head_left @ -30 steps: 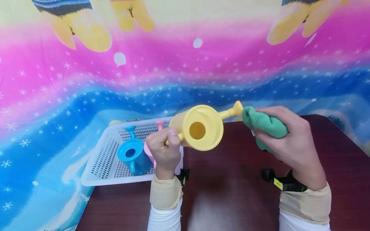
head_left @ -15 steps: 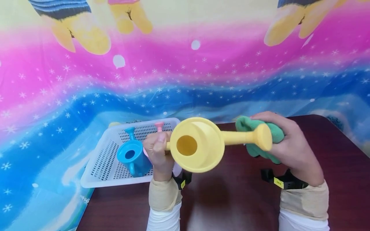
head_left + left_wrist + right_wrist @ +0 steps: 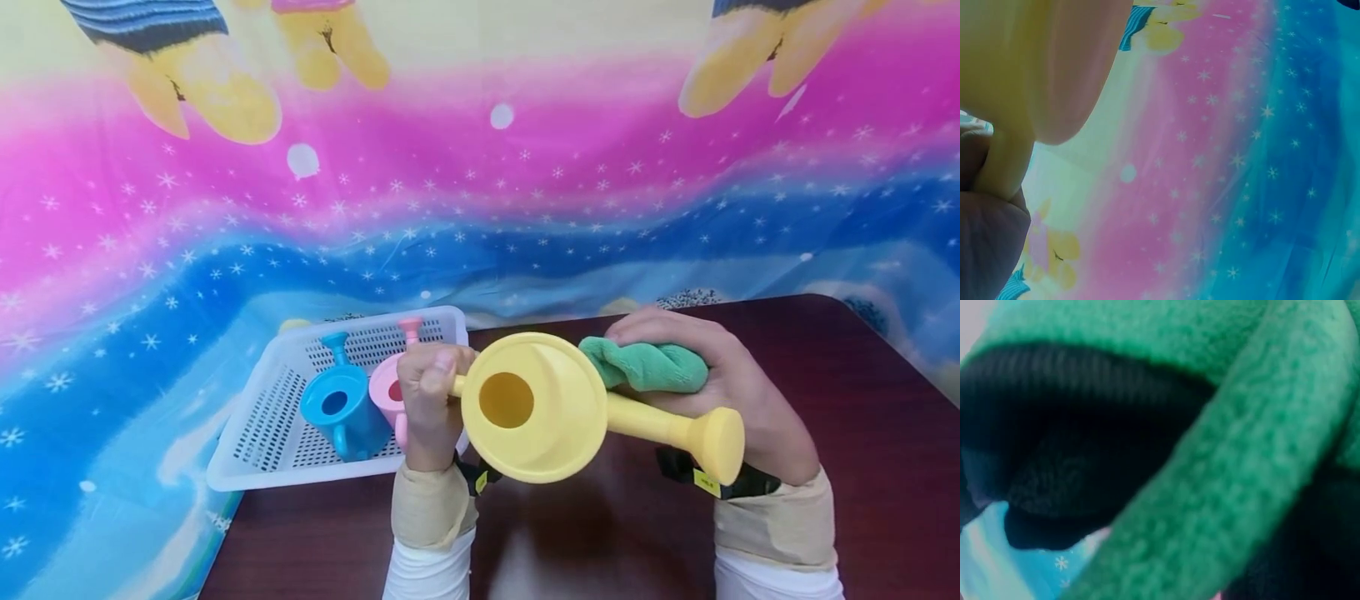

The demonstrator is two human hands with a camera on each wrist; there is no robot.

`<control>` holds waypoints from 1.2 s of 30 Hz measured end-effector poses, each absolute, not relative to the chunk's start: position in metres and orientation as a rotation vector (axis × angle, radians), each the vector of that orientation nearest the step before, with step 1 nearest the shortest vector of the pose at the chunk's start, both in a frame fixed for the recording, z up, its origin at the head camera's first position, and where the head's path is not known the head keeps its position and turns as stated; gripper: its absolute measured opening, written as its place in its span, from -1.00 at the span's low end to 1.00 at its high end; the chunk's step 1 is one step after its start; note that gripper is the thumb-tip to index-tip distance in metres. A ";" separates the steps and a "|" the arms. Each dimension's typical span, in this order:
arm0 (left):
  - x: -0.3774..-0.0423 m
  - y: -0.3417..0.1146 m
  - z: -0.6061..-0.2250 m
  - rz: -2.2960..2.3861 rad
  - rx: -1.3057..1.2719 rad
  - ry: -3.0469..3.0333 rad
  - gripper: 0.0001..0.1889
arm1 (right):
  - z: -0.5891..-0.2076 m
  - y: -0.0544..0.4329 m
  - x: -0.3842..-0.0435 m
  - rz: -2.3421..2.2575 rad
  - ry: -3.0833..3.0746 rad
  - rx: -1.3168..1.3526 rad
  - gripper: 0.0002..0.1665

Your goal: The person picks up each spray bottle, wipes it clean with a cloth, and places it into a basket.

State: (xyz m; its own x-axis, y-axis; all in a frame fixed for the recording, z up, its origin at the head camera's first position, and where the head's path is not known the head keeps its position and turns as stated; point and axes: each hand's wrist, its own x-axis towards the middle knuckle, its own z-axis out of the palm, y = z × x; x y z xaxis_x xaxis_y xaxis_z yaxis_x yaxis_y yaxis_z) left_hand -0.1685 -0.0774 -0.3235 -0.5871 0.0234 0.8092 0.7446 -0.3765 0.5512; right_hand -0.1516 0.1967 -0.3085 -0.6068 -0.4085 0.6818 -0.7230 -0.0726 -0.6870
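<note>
My left hand [image 3: 435, 404] grips the handle of a yellow watering can [image 3: 573, 417] in the head view, holding it above the table. The can's round top opening faces me and its spout points right and down. In the left wrist view the same yellow can [image 3: 1054, 69] fills the upper left corner, with the thumb side of the hand around its handle. My right hand [image 3: 738, 392] holds a bunched green cloth [image 3: 652, 367] close against the can's far right side, behind the spout. Folds of the green cloth [image 3: 1229, 469] fill most of the right wrist view.
A white perforated plastic basket [image 3: 258, 482] stands on the left of the dark wooden table [image 3: 847, 383]. Inside it are a blue watering can [image 3: 356, 425] and a pink watering can [image 3: 382, 375], the latter partly behind my left hand. A printed cloth backdrop [image 3: 480, 192] hangs behind.
The watering can has turned and come lower and nearer, its spout swinging from up-right to down-right. The cloth has moved left from the spout tip to the can's body.
</note>
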 end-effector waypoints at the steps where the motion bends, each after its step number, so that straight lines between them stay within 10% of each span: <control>1: -0.169 -0.077 -0.324 -2.029 -1.052 -1.376 -0.62 | -0.309 0.197 -0.152 1.726 -1.933 1.237 -0.25; 19: -0.166 -0.069 -0.321 -2.028 -1.314 -1.358 -0.63 | -0.311 0.202 -0.159 1.502 -2.486 0.900 -0.42; 36: -0.176 -0.057 -0.331 -1.904 -1.602 -1.570 -0.53 | -0.312 0.216 -0.153 1.704 -1.929 1.500 -0.15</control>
